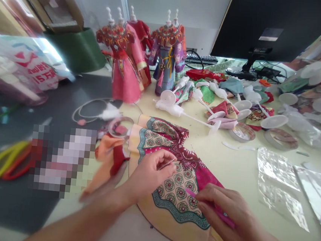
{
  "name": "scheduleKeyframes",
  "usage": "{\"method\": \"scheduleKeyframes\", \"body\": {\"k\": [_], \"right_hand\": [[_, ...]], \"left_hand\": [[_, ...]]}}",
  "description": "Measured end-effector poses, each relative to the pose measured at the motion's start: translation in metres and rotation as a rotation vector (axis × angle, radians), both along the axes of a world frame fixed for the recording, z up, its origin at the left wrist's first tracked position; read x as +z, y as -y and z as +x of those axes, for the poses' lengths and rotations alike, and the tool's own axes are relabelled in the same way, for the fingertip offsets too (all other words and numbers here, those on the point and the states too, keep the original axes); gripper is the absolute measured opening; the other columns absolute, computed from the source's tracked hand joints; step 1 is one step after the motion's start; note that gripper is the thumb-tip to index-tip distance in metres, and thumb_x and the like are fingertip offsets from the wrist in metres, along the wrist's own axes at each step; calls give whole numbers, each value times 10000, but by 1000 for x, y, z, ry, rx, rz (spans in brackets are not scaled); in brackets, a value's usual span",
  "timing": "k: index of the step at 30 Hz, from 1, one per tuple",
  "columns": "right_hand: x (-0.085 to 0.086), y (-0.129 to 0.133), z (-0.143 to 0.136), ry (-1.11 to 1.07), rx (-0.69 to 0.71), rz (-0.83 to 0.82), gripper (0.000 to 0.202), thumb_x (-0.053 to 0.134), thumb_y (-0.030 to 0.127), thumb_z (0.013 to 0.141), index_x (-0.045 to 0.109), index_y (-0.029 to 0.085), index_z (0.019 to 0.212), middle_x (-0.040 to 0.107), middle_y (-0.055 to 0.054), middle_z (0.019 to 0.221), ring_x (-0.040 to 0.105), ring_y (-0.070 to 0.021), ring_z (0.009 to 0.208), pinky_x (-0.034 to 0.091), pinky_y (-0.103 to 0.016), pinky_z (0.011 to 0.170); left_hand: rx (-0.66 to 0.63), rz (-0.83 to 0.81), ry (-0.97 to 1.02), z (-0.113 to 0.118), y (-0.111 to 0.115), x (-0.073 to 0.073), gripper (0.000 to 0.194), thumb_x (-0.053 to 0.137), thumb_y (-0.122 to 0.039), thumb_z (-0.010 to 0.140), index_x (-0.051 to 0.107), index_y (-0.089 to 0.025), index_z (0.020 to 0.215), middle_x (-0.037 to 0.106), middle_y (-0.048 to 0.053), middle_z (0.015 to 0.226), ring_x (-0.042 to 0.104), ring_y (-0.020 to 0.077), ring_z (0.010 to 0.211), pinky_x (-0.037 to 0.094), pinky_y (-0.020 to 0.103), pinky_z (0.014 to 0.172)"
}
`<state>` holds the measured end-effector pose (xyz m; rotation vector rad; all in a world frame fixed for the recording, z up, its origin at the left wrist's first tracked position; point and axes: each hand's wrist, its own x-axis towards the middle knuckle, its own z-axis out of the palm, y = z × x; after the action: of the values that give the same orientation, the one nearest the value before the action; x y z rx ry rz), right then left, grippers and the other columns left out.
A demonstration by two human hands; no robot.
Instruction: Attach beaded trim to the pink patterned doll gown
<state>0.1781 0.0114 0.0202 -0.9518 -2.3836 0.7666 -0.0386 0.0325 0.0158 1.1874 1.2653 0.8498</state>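
A patterned fabric piece in cream, magenta and teal lies fanned out on the pale table, its upper part gathered in folds. Above its middle is my left hand, thumb and fingers curled together around a thin beaded strand. My right hand grips a slim pink tool, its tip pointing left over the cream pattern. Left of the fabric, partly behind my left forearm, lies an orange and red cloth piece.
Dressed doll-size stands stand at the back. White stand parts, fabric scraps and tape rolls lie behind the fabric. Clear plastic bags are at right. Yellow-handled scissors rest on the dark mat at left.
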Motion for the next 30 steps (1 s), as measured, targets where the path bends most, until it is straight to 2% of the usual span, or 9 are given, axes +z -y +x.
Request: {"method": "scheduleKeyframes", "body": {"k": [15, 19, 24, 30], "right_hand": [[-10, 4, -6, 20, 41, -79, 118, 433, 221, 909, 510, 185, 990, 550, -23, 761, 499, -119, 634, 410, -245, 559], [-10, 4, -12, 11, 52, -35, 132, 424, 220, 912, 514, 193, 1005, 569, -32, 810, 541, -126, 671, 449, -246, 575], [-8, 8, -16, 73, 76, 127, 180, 379, 220, 930, 531, 198, 1024, 595, -54, 874, 579, -141, 711, 476, -249, 574], [-11, 7, -15, 116, 129, 101, 181, 393, 192, 920, 541, 183, 1025, 582, -58, 862, 577, -147, 715, 488, -264, 572]], "left_hand": [[-11, 10, 3, 0, -1, -1, 152, 546, -246, 803, 532, -176, 937, 582, 8, 791, 533, 125, 740, 439, 255, 671], [-13, 8, 4, -1, 0, -1, 157, 545, -254, 809, 530, -172, 942, 587, 11, 794, 539, 127, 743, 444, 262, 680], [-1, 10, -7, 0, -1, -3, 154, 552, -256, 806, 536, -176, 937, 578, 3, 783, 539, 122, 738, 448, 257, 681], [-1, 0, -19, 0, -2, -1, 163, 555, -262, 803, 540, -171, 937, 595, 16, 808, 550, 125, 745, 455, 267, 697]]}}
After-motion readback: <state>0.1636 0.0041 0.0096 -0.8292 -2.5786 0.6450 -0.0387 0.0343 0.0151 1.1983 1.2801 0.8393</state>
